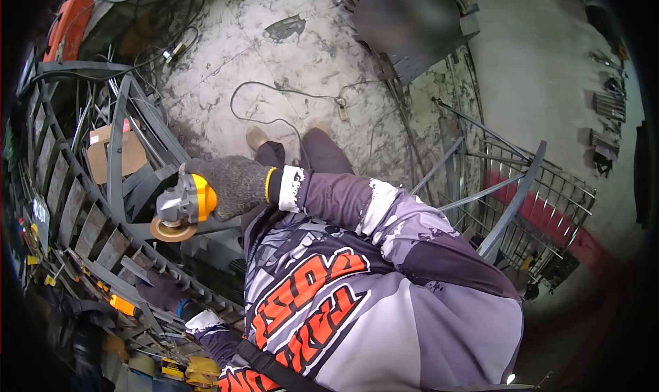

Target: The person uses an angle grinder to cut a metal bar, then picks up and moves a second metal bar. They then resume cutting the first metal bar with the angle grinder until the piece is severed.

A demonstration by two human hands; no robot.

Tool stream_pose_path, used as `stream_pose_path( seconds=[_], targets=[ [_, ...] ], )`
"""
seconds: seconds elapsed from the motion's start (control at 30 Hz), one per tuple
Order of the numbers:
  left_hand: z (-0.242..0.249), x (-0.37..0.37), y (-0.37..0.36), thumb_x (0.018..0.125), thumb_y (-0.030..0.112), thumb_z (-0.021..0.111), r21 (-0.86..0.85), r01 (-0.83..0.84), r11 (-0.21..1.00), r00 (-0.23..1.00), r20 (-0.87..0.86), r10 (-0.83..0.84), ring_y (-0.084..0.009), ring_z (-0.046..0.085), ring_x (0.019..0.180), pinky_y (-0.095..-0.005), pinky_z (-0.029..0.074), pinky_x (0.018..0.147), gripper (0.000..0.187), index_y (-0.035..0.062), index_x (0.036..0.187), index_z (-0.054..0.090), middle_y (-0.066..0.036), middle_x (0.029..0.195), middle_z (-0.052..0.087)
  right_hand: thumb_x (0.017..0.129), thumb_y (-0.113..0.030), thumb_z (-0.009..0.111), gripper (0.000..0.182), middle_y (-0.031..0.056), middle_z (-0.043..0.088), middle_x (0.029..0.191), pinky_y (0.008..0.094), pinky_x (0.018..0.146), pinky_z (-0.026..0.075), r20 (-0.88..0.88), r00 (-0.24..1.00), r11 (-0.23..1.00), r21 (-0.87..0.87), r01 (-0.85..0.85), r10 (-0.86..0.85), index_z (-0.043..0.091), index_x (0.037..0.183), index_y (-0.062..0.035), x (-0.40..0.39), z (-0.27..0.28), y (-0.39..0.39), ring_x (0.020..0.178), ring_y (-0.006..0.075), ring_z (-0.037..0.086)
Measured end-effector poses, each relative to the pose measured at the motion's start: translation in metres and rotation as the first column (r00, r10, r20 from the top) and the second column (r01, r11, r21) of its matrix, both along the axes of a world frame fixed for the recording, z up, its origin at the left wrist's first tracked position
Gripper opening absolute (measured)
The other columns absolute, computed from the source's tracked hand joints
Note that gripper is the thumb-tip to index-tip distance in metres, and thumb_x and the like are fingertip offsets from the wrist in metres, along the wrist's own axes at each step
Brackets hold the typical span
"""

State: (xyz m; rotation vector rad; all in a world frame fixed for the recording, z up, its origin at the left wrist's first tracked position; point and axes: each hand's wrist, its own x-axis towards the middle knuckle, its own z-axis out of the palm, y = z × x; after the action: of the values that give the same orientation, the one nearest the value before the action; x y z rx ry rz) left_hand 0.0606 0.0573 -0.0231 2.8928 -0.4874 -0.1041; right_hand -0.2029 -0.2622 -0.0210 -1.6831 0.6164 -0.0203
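Note:
My right hand [230, 185], in a grey-brown knit glove with a yellow cuff, is wrapped around an angle grinder [180, 200]. The grinder has a yellow body and grey head, and its round brownish disc [173, 231] faces down over the metalwork. Lower left, my left hand [163, 292], in a dark glove with a blue cuff, is closed on a flat metal bar [134, 270]; its fingertips are partly hidden in shadow. Below the grinder runs a row of metal slats [89, 237] in a frame, apart from the disc.
A cardboard box [117, 155] lies among steel bars at the left. A cable [237, 104] loops across the stained floor [220, 62]. At the right stands a metal rack [542, 213] with angled bars. An orange-red object [68, 28] stands top left.

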Motion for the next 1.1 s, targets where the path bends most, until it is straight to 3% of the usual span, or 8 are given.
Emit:
stream_pose_path(
  seconds=[0.1,0.2,0.23,0.3,0.4,0.57,0.77,1.1],
  targets=[
    [0.018,-0.011,-0.019,0.102,0.022,0.053,-0.183,-0.187,0.965,0.942,-0.313,0.123,-0.0335,0.07,0.09,-0.0441,0.055,0.082,0.045,-0.0067,0.136,0.057,-0.02,0.111,0.072,0.061,-0.026,0.091,0.11,0.02,0.074,0.105,0.0491,0.086,0.058,0.148,0.989,0.997,-0.073,0.033,-0.022,0.039,0.157,-0.0133,-0.005,0.0,0.014,0.102,0.043,0.073],
    [0.038,-0.039,-0.049,0.101,0.02,0.053,-0.225,-0.248,0.942,0.952,-0.238,0.194,-0.034,0.069,0.094,-0.0444,0.055,0.085,0.046,-0.0071,0.137,0.059,-0.022,0.114,0.072,0.064,-0.025,0.088,0.099,0.021,0.074,0.105,0.0514,0.083,0.057,-0.096,0.995,0.998,-0.044,-0.04,0.035,0.042,0.152,-0.0147,-0.012,-0.002,0.027,0.098,0.0446,0.072],
    [0.034,-0.042,-0.051,0.095,0.021,0.061,-0.38,-0.263,0.887,0.956,-0.224,0.187,-0.0216,0.064,0.069,-0.0353,0.052,0.059,0.047,-0.0082,0.132,0.062,-0.017,0.1,0.069,0.065,-0.027,0.087,0.092,0.0227,0.073,0.101,0.0519,0.08,0.057,-0.07,0.997,0.999,-0.029,-0.046,0.044,0.045,0.146,-0.0124,-0.017,0.0,0.023,0.096,0.0441,0.073],
    [0.001,-0.014,-0.006,0.093,0.019,0.061,-0.116,0.126,0.985,0.984,0.144,-0.109,-0.0192,0.063,0.065,-0.0328,0.05,0.054,0.047,-0.007,0.132,0.063,-0.016,0.096,0.069,0.067,-0.03,0.086,0.086,0.0238,0.073,0.102,0.0498,0.078,0.057,-0.151,0.988,0.997,-0.065,-0.032,0.022,0.049,0.142,-0.0093,-0.018,-0.01,0.027,0.092,0.0433,0.074],
    [0.035,-0.037,-0.043,0.093,0.028,0.057,-0.207,-0.109,0.972,0.99,-0.111,0.087,-0.0317,0.069,0.09,-0.044,0.055,0.083,0.052,-0.008,0.131,0.065,-0.022,0.107,0.072,0.072,-0.031,0.09,0.078,0.0223,0.069,0.121,0.0457,0.096,0.055,-0.181,0.983,0.998,-0.055,-0.024,0.013,0.055,0.136,-0.0056,-0.029,-0.016,0.028,0.114,0.0412,0.068],
    [0.02,-0.03,-0.027,0.096,0.021,0.057,-0.269,0.006,0.963,1.0,0.009,-0.004,-0.0255,0.067,0.078,-0.0403,0.054,0.071,0.044,-0.0067,0.129,0.066,-0.016,0.095,0.071,0.07,-0.04,0.089,0.091,0.0245,0.073,0.103,0.0488,0.082,0.057,-0.058,0.998,0.973,-0.227,-0.046,0.034,0.049,0.145,-0.006,-0.037,-0.032,0.033,0.095,0.0422,0.074],
    [0.047,-0.042,-0.055,0.098,0.016,0.056,-0.221,-0.292,0.93,0.91,-0.363,0.2,-0.0176,0.061,0.067,-0.0324,0.048,0.055,0.036,-0.0051,0.126,0.065,-0.011,0.094,0.067,0.068,-0.035,0.091,0.088,0.0252,0.07,0.118,0.0486,0.093,0.055,-0.083,0.997,1.0,-0.01,0.006,-0.007,0.052,0.142,-0.0054,-0.033,-0.019,0.042,0.113,0.0436,0.069],
    [0.006,-0.011,-0.016,0.1,0.023,0.059,-0.203,-0.009,0.979,1.0,-0.022,0.004,-0.0235,0.066,0.079,-0.037,0.054,0.069,0.044,-0.0053,0.134,0.063,-0.015,0.107,0.071,0.064,-0.027,0.087,0.084,0.0217,0.074,0.107,0.0492,0.086,0.057,-0.128,0.99,0.998,-0.033,-0.06,0.056,0.053,0.139,-0.0082,-0.055,-0.009,0.045,0.1,0.0423,0.073]
  ],
)
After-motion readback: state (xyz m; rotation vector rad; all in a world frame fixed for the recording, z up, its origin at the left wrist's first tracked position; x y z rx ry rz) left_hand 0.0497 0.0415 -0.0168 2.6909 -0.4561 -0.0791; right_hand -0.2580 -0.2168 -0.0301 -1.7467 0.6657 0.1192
